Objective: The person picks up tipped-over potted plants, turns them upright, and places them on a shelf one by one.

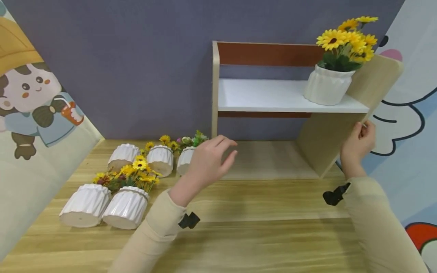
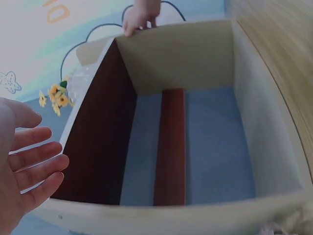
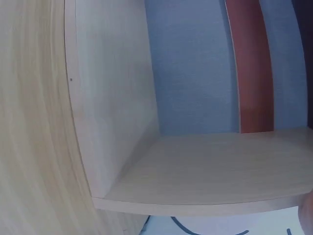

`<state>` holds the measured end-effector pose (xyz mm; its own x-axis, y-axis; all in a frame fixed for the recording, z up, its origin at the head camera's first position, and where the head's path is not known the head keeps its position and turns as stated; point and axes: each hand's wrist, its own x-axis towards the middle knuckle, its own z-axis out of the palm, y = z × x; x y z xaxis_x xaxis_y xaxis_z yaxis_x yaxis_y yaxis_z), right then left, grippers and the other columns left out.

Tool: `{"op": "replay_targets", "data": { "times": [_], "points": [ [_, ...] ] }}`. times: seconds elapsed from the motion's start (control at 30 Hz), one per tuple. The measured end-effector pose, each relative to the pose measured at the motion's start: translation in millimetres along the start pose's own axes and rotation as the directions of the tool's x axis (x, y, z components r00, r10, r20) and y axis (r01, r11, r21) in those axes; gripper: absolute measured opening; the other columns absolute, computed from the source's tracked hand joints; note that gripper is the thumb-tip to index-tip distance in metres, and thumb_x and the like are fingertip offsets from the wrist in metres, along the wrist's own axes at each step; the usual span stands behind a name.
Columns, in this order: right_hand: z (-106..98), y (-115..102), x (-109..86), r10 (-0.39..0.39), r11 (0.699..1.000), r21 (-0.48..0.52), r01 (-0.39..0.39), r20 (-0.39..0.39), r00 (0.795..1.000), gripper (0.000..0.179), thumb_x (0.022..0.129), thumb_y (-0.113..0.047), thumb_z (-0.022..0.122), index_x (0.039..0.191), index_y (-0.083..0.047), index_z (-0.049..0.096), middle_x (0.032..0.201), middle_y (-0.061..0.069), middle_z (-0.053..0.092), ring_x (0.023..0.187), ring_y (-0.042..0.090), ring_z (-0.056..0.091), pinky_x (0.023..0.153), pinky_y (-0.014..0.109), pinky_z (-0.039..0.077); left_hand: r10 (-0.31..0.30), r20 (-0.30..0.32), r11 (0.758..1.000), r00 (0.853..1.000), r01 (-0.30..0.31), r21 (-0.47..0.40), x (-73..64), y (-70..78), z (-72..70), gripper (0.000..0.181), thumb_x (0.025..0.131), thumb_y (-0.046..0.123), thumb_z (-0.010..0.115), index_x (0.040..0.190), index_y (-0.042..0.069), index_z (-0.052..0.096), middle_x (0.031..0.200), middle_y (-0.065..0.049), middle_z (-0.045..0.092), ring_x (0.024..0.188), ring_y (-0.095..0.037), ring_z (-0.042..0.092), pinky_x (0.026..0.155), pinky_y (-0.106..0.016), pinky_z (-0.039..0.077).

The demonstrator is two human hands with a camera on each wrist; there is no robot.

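A two-tier shelf (image 1: pixel 259 94) with pale side panels, a white board and red-brown back strips stands at the right. My right hand (image 1: pixel 358 146) grips the front edge of its right side panel, thumb on the inner side. In the left wrist view that hand (image 2: pixel 142 14) shows at the far panel's edge. My left hand (image 1: pixel 209 161) hovers before the shelf's lower left, fingers loosely bent, holding nothing. On the white board, at its right end, a white pot with yellow flowers (image 1: pixel 329 87) stands upright.
Several white flower pots lie on their sides left of the shelf, including a front pot (image 1: pixel 126 208) and a back pot (image 1: pixel 160 159). The wooden tabletop (image 1: pixel 256 235) extends before the shelf. A grey partition (image 1: pixel 136 68) rises behind, with cartoon-printed panels on both sides.
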<state>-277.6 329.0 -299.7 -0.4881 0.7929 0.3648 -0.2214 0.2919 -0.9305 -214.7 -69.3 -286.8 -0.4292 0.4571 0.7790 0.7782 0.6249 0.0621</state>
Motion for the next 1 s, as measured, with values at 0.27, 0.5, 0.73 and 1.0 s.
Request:
{"op": "replay_targets", "data": {
  "times": [0.27,0.5,0.73,1.0],
  "points": [
    [2.3,-6.3,1.2,0.007,0.99,0.142,-0.007,-0.002,1.0,0.02,0.093,-0.021,0.05,0.109,-0.018,0.061,0.093,-0.01,0.059,0.087,0.002,0.051,0.079,0.018,0.037,-0.089,-0.004,0.996,0.996,0.089,0.022,-31.3,-16.0,-14.1,0.015,0.085,0.019,0.059,0.095,0.009,0.066,0.083,0.0,0.063,0.06,-0.008,0.051,0.051,-0.021,0.042],
    [-3.2,-9.6,1.2,0.002,0.973,0.232,0.0,-0.008,1.0,0.024,0.091,-0.017,0.054,0.114,-0.021,0.06,0.079,-0.008,0.058,0.071,0.002,0.053,0.07,0.018,0.038,-0.225,0.05,0.974,0.973,0.225,0.008,-60.3,-27.6,-22.5,0.012,0.086,0.018,0.059,0.095,0.011,0.065,0.091,-0.001,0.065,0.075,-0.014,0.06,0.064,-0.025,0.05],
    [-6.0,-10.4,1.3,-0.024,0.971,0.237,0.024,0.0,1.0,0.02,0.09,-0.014,0.056,0.108,-0.016,0.064,0.078,-0.008,0.061,0.071,0.002,0.057,0.07,0.019,0.041,-0.351,0.09,0.936,0.932,0.352,0.007,-82.0,-39.7,-33.2,0.014,0.087,0.021,0.059,0.095,0.011,0.066,0.089,-0.001,0.066,0.072,-0.013,0.062,0.051,-0.022,0.046],
    [-8.8,-12.1,3.7,-0.028,0.977,0.213,0.026,0.005,1.0,0.017,0.089,-0.012,0.057,0.103,-0.017,0.066,0.072,-0.011,0.06,0.066,0.0,0.056,0.066,0.016,0.042,-0.512,0.102,0.858,0.853,0.504,0.097,-100.8,-52.0,-50.8,0.015,0.087,0.023,0.06,0.094,0.012,0.066,0.089,-0.003,0.066,0.073,-0.017,0.061,0.053,-0.031,0.048]
  ]
}}
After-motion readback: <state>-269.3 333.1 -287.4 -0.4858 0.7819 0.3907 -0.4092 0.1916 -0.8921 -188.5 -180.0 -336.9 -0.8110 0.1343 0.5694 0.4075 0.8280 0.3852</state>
